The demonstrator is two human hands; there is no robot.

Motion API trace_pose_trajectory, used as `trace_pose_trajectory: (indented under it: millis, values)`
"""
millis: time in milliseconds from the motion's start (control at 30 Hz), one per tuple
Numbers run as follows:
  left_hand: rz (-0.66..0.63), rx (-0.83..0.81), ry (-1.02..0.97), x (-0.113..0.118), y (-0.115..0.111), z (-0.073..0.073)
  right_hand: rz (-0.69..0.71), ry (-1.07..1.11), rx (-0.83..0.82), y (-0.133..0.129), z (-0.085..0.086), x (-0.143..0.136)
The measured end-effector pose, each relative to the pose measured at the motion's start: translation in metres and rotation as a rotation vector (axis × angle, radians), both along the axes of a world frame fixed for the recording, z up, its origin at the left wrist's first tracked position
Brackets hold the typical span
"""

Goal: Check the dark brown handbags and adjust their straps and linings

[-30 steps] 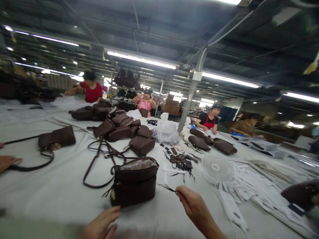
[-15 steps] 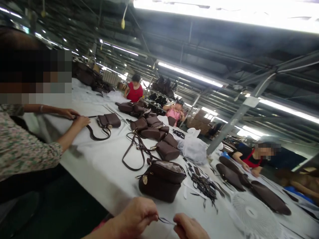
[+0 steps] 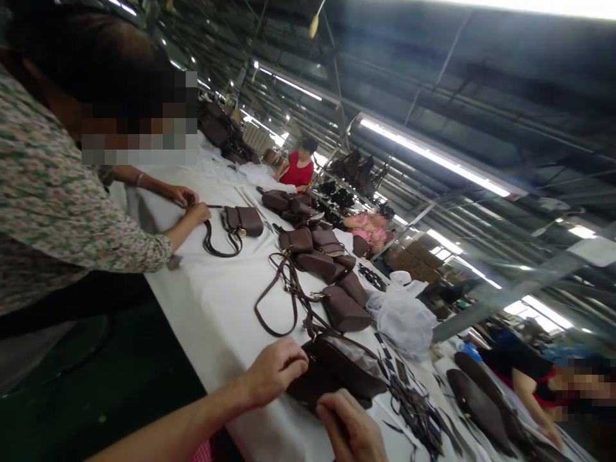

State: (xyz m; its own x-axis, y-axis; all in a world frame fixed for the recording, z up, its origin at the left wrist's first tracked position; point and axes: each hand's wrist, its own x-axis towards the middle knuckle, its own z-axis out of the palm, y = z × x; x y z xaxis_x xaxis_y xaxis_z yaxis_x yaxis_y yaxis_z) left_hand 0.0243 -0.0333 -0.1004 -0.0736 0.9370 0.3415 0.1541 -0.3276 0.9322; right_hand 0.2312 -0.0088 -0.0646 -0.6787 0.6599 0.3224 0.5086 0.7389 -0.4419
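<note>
My left hand [image 3: 282, 372] is closed in a pinch in front of a dark brown handbag [image 3: 341, 366]. My right hand [image 3: 351, 423] is also pinched, lower and to the right, overlapping the bag's front lower edge. Anything thin between the fingertips is lost against the dark leather. The bag stands on the white-covered table [image 3: 202, 308], its top gaping over pale stuffing. Its strap [image 3: 275, 330] lies looped behind it on the cloth.
More brown handbags [image 3: 346, 308] lie behind. Clear plastic bags [image 3: 404, 314] and a heap of dark strips [image 3: 416, 410] are to the right. At left, a co-worker in a flowered shirt [image 3: 72, 212] handles the strap of a small bag [image 3: 243, 221]. Others work farther off.
The view has swung, shifting the scene. The thin dark strip seen stretched between my hands no longer shows. My hands now overlap the handbag in view, still pinched.
</note>
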Motion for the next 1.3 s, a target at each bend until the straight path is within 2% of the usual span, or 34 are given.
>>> trace_pose_trajectory:
  millis: [67,100,200,300,467,667,933,1100,1167,1300]
  values:
    - [0.081,-0.118,-0.245,0.001,0.027,-0.008,-0.004,-0.086,0.103,0.015,0.016,-0.011]
    - [0.072,-0.202,-0.397,0.003,0.041,-0.012,-0.024,-0.114,0.149,0.022,0.022,-0.016]
    - [-0.085,-0.433,-0.705,0.007,0.079,-0.02,-0.084,-0.153,0.275,0.039,0.028,-0.028]
    - [-0.229,-0.538,-0.805,0.007,0.101,-0.025,-0.103,-0.191,0.354,0.051,0.026,-0.031]
    - [-0.393,-0.546,-1.051,0.002,0.104,-0.033,-0.134,-0.203,0.329,0.065,0.029,-0.031]
    - [-0.432,-0.455,-1.269,0.004,0.094,-0.041,-0.124,-0.265,0.348,0.075,0.039,-0.042]
    - [-0.45,-0.437,-1.268,0.005,0.096,-0.044,-0.112,-0.559,0.41,0.081,0.054,-0.062]
    - [-0.469,-0.398,-1.218,0.003,0.091,-0.037,-0.129,-0.735,0.431,0.079,0.052,-0.074]
    - [-0.444,-0.365,-1.057,0.0,0.086,-0.031,-0.12,-0.783,0.431,0.077,0.05,-0.078]
    - [-0.269,-0.322,-0.655,-0.002,0.074,-0.025,-0.135,-0.789,0.421,0.076,0.049,-0.08]
